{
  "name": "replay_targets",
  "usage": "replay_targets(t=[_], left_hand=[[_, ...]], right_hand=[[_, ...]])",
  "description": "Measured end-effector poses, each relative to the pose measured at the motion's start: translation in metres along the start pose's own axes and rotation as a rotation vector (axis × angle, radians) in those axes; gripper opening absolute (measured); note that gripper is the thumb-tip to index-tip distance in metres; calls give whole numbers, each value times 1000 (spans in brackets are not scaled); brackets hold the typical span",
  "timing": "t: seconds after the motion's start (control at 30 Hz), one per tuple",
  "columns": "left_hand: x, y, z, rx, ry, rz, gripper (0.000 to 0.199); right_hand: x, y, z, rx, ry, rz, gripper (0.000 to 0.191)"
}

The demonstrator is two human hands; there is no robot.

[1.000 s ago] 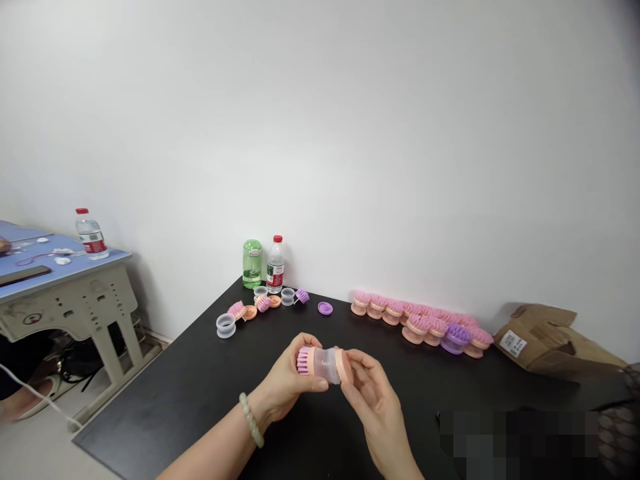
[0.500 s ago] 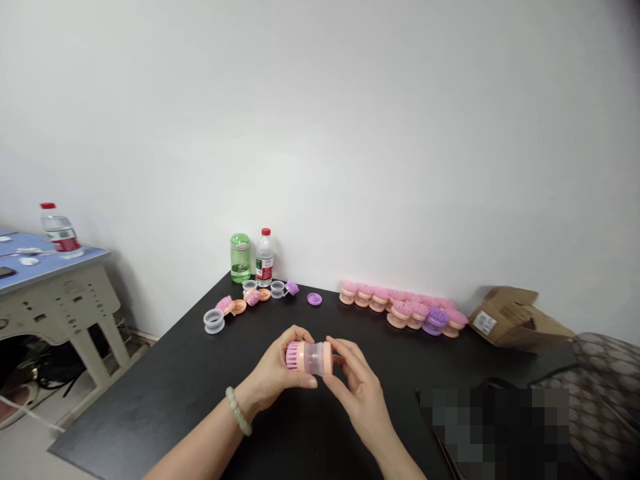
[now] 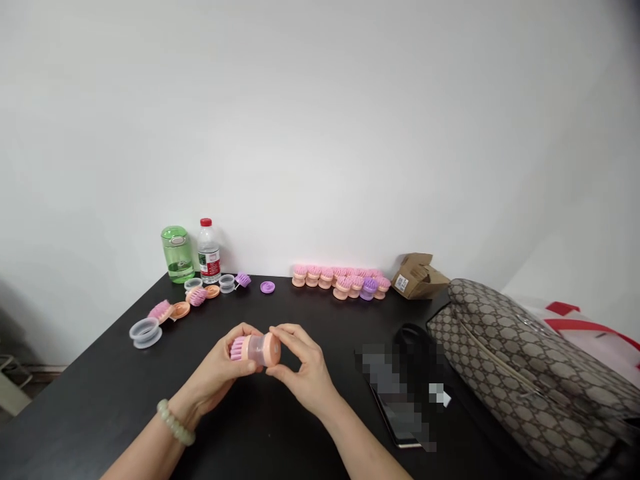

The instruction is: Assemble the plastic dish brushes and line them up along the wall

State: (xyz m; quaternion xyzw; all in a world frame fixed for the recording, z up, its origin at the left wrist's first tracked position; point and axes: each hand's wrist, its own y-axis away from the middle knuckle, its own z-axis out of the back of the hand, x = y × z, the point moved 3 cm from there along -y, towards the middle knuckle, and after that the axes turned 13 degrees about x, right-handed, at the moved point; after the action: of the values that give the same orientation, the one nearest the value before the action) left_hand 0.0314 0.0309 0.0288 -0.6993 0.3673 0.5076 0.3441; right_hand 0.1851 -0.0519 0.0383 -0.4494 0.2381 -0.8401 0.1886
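Note:
A small round scrub brush with pink bristles, a clear middle and an orange cap is held sideways above the black table. My left hand wraps around its bristle end, the bristles pointing left. My right hand pinches the orange cap at the other end between thumb and fingers. To the left lie loose parts: a clear ring, a pink bristle head, an orange disc, a purple bristle head and a purple disc.
Rows of assembled pink brushes and a purple one stand by the wall. A green bottle and a water bottle are at back left. Right are a cardboard box, a phone and a patterned bag.
The view has swung to the right, showing more of the bag and the phone. The brush stays in both hands, its cap end now turned more toward me.

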Motion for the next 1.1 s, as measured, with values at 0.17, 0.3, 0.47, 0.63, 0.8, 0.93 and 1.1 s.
replay_targets(t=[0.17, 0.3, 0.47, 0.63, 0.8, 0.93, 1.1], left_hand=[[0, -1, -2, 0, 26, -2, 56], [0, -2, 0, -8, -13, 17, 52], [11, -3, 5, 16, 84, 140, 57], [25, -4, 9, 36, 160, 259, 62], [24, -5, 9, -23, 220, 203, 56], [17, -4, 6, 7, 248, 133, 54], [8, -1, 2, 5, 197, 34, 55]], right_hand=[[0, 2, -1, -34, 105, -15, 48], [-1, 2, -1, 13, 93, -18, 47], [4, 1, 1, 130, 47, 112, 51], [12, 0, 1, 230, 26, 308, 62], [6, 3, 2, 211, 113, 216, 60], [-7, 5, -1, 159, 67, 39, 66], [-18, 5, -5, 33, -8, -113, 53]])
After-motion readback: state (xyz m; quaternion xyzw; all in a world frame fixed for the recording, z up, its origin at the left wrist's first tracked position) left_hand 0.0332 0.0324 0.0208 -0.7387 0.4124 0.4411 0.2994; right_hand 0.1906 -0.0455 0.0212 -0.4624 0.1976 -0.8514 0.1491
